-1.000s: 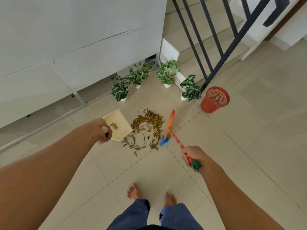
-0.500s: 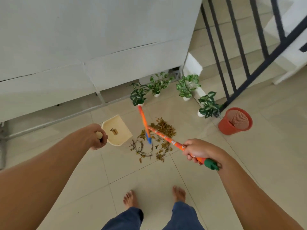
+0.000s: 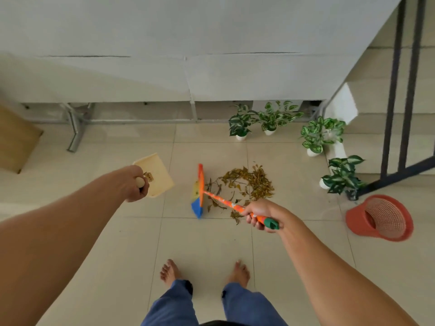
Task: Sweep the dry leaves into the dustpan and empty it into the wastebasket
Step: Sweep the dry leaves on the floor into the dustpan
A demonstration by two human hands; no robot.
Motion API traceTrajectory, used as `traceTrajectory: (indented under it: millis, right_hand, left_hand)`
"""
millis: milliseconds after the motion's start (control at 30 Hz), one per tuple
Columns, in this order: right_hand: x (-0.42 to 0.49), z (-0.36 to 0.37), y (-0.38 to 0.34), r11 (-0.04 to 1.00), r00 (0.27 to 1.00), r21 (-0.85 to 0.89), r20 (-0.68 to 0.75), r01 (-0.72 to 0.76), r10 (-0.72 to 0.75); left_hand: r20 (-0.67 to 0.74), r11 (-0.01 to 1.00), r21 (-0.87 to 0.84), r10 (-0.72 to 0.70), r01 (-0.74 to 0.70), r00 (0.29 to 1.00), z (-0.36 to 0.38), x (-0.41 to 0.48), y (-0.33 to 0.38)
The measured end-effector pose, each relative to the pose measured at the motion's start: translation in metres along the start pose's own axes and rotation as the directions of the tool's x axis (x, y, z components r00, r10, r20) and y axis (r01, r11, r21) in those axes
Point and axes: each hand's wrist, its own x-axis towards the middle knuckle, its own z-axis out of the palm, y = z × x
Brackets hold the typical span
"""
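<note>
Dry leaves [image 3: 247, 184] lie in a loose ring on the tiled floor [image 3: 211, 243], between the dustpan [image 3: 156, 176] and the potted plants [image 3: 341, 177]. Just left of them stands the broom head [image 3: 199, 191] — its orange handle gripped near the green end by the right hand [image 3: 260, 214]. The left hand [image 3: 134, 183] holds the cream dustpan's handle, well left of the pile. A red wastebasket [image 3: 381, 218] sits far right.

From the leaves [image 3: 247, 184], plants [image 3: 341, 177] crowd 12 to 3 o'clock, railing [image 3: 393, 90] behind them. At 4 o'clock bare tile [image 3: 313, 215] runs to the wastebasket [image 3: 381, 220]. At 9 my broom [image 3: 200, 184] stands between leaves and dustpan [image 3: 157, 172]. Toward 6, open tile reaches my feet [image 3: 240, 272]
</note>
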Motion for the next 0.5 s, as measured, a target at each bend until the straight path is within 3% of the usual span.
traceTrajectory:
  millis: [133, 333, 500]
  right_hand:
    - [-0.018, -0.029, 0.009, 0.999, 0.997, -0.040, -0.078, 0.005, -0.009]
    - [-0.048, -0.053, 0.032, 0.994, 0.990, -0.061, -0.103, 0.085, -0.091]
    - [-0.047, -0.047, 0.058, 0.991, 0.993, -0.129, -0.110, 0.037, -0.051]
  left_hand:
    - [-0.157, 0.991, 0.130, 0.007, 0.014, 0.988, -0.010, -0.008, -0.022]
    - [-0.119, 0.990, 0.120, -0.062, 0.076, 0.991, -0.020, -0.008, -0.044]
    - [-0.101, 0.989, 0.139, -0.042, 0.056, 0.994, -0.022, -0.015, -0.067]
